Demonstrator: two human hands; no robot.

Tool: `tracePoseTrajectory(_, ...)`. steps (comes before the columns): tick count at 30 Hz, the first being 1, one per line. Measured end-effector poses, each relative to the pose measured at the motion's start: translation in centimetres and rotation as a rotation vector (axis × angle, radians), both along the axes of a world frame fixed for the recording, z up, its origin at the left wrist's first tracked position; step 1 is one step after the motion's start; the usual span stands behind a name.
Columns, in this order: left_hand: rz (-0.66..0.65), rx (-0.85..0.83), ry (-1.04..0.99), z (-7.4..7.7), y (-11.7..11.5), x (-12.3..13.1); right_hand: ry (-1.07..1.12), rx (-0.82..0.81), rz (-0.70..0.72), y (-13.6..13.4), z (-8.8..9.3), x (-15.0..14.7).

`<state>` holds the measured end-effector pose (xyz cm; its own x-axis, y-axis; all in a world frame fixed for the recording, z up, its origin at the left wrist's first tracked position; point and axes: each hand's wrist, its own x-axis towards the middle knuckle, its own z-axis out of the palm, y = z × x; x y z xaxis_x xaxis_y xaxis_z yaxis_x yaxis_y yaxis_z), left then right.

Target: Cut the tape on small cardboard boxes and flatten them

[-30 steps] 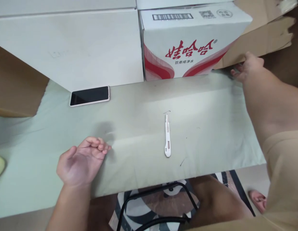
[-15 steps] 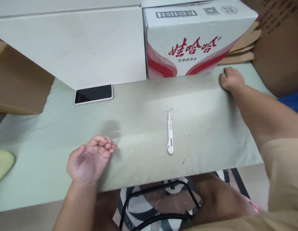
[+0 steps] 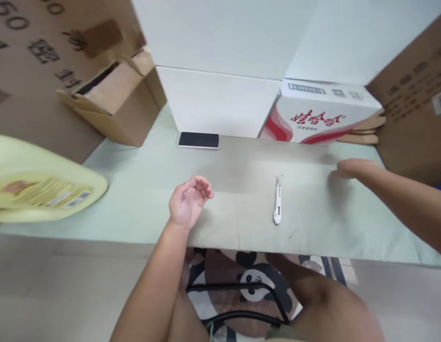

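My left hand (image 3: 190, 202) rests on its side over the green tablecloth (image 3: 234, 228), palm facing inward and fingers loosely curled apart, with nothing in it. My right hand (image 3: 350, 168) is at the right, near the front of the printed white and red carton (image 3: 313, 118); it is blurred, and its fingers are hidden from me. Between the two hands lies a white utility knife (image 3: 277, 204), its tip pointing toward the boxes. A phone (image 3: 199, 140) with a dark screen lies flat against a plain white box (image 3: 220, 102).
At the left stand an open cardboard box (image 3: 124, 102) and a large yellow bottle (image 3: 45, 183). Flattened cardboard (image 3: 364, 130) is tucked beside the carton. A big brown box (image 3: 416, 104) closes off the right side. Below the table edge are black metal bars (image 3: 238, 286).
The camera view has shifted, bringing more of the left side and the yellow bottle into sight. My right hand has drawn back from the carton. The knife and phone lie as before.
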<state>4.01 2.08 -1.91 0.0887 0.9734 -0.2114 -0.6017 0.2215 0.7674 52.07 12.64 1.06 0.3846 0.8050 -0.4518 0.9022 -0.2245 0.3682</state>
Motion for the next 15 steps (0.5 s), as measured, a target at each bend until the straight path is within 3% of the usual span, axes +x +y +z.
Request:
tracePoseTrajectory(3,0.020,0.040,-0.059,0.7,-1.0,-1.9,0.064,-0.154,0.138,-0.5,1.8,-7.2)
tracePoseTrajectory(6,0.074,0.066,-0.128,1.0,-1.9,-4.1,0.166,-0.169,0.392,0.4,3.2,-16.7)
tracePoseTrajectory(12,0.244,0.093,-0.244,1.3,-2.8,-8.2,0.293,0.131,0.965,3.1,5.1,-40.1)
tracePoseTrajectory(15,0.297,0.098,-0.313,1.4,-2.8,-9.7,0.457,0.316,1.037,4.5,5.5,-50.3)
